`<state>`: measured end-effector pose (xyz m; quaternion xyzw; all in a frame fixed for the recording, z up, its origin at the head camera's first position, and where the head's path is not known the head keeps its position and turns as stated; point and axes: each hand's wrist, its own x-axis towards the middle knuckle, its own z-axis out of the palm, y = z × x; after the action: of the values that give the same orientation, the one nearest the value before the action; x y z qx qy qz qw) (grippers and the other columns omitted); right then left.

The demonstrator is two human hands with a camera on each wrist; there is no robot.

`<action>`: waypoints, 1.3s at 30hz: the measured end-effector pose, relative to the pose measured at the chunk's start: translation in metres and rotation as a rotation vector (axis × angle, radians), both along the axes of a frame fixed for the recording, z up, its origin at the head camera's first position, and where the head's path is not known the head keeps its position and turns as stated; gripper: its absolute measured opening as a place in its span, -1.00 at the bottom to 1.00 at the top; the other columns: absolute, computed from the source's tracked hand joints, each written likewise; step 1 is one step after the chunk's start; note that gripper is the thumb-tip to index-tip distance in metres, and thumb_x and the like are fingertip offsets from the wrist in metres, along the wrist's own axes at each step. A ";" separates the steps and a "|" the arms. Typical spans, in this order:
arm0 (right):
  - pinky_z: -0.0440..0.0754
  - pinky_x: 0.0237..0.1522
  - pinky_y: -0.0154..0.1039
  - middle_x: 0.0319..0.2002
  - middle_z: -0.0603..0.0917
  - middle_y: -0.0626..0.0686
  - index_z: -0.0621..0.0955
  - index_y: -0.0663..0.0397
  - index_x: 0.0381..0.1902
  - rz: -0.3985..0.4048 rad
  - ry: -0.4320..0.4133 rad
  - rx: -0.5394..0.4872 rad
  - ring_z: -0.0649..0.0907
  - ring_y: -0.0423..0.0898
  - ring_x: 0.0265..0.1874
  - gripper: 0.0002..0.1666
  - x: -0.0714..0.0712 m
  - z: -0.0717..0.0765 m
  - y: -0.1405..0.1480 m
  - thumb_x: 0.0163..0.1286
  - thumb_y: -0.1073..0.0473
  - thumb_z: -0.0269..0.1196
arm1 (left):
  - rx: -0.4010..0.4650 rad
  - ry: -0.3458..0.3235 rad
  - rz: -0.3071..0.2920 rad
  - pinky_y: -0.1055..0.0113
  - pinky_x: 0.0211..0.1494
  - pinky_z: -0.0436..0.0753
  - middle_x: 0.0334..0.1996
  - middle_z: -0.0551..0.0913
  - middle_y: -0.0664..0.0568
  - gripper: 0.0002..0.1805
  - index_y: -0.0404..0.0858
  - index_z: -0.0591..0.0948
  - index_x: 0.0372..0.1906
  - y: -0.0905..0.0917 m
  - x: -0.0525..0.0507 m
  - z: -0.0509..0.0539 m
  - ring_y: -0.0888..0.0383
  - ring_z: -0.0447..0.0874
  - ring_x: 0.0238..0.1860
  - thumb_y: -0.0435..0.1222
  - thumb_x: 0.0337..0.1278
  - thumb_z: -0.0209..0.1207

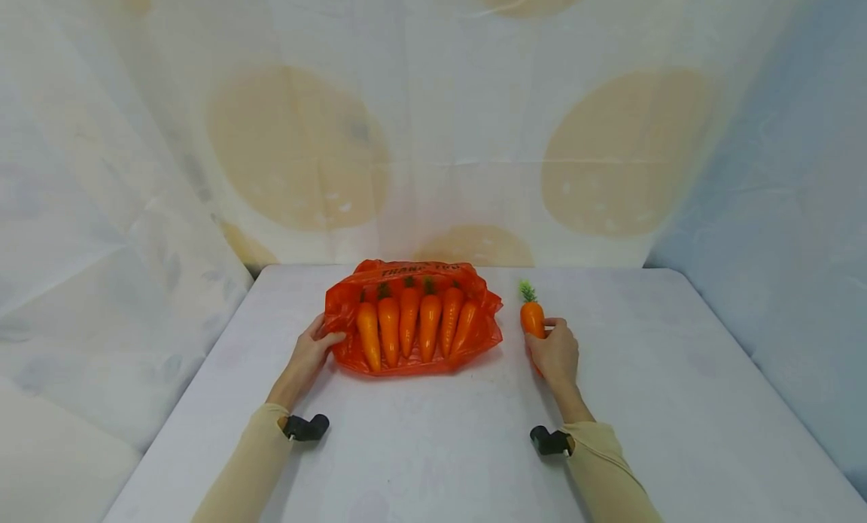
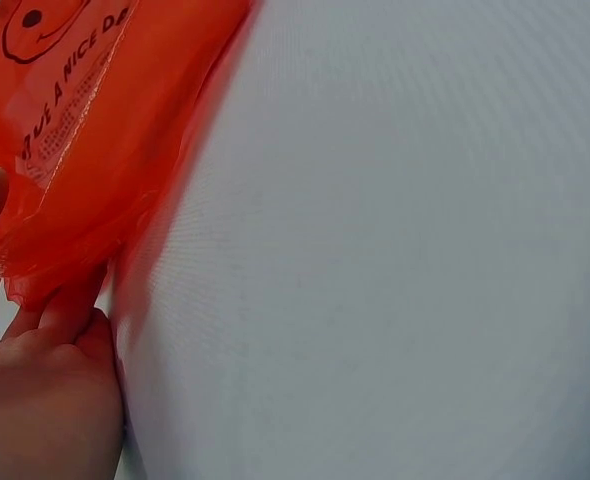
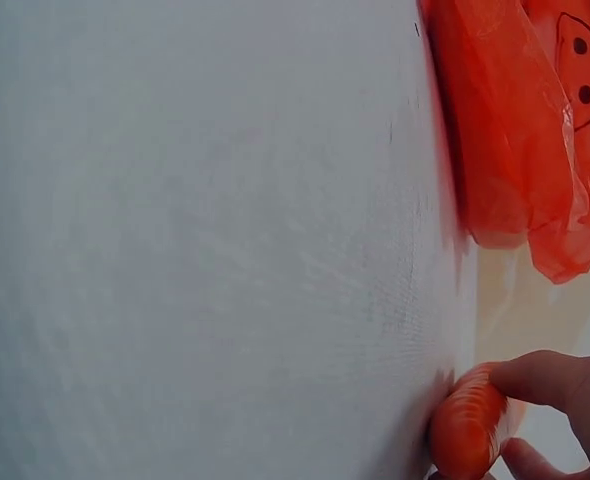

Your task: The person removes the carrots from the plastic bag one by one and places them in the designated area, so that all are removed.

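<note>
A red plastic bag [image 1: 486, 333] with black print lies at the far middle of the table. Several orange carrots [image 1: 430, 323] lie side by side in it, leafy tops pointing away from me. My left hand [image 1: 311, 355] pinches the bag's left edge, thumb on top and fingers beneath, as the left wrist view shows. To the bag's right, apart from it, my right hand [image 1: 557, 354] grips a single carrot [image 1: 532, 316] with a green top, its thumb and fingers on either side. In the right wrist view this carrot [image 3: 467, 430] is close to the tabletop.
The white table [image 1: 433, 448] ends at a far edge just behind the bag. A pale curtain with large yellow-brown spots [image 1: 298, 147] hangs behind it, and a bluish sheet [image 1: 792, 244] hangs at the right.
</note>
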<state>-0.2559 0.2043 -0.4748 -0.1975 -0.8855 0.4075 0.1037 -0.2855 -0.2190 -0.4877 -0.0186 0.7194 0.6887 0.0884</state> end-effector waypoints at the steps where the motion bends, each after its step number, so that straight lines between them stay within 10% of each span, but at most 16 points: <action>1: 0.56 -0.01 0.07 -0.05 0.59 0.37 0.41 0.37 0.21 0.000 -0.002 -0.002 0.57 0.24 -0.10 -0.40 0.000 0.001 0.000 0.28 0.15 0.21 | 0.004 -0.001 0.003 0.10 0.52 0.19 0.49 0.21 -0.04 -0.31 -0.04 0.13 0.55 0.000 0.000 0.000 -0.01 0.17 0.44 -0.28 0.40 0.04; 15: 0.48 0.18 0.14 0.13 0.44 0.39 0.31 0.34 0.31 0.012 -0.089 -0.070 0.46 0.28 0.06 -0.32 0.002 0.004 0.002 0.34 0.12 0.21 | 0.013 -0.017 0.007 0.13 0.50 0.22 0.50 0.20 -0.01 -0.29 0.00 0.11 0.56 0.001 -0.001 -0.002 0.02 0.17 0.46 -0.27 0.39 0.06; 39: 0.44 0.30 0.14 0.31 0.41 0.26 0.38 0.18 0.32 0.209 0.140 -0.157 0.41 0.24 0.29 -0.38 0.006 0.050 -0.042 0.35 0.13 0.22 | 0.022 0.012 0.001 0.08 0.52 0.21 0.48 0.23 -0.01 -0.32 -0.04 0.14 0.54 0.001 0.001 0.000 0.00 0.18 0.44 -0.29 0.39 0.06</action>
<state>-0.2500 0.1624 -0.4252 -0.0827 -0.8573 0.4969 0.1063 -0.2846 -0.2180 -0.4881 -0.0140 0.7122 0.6968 0.0840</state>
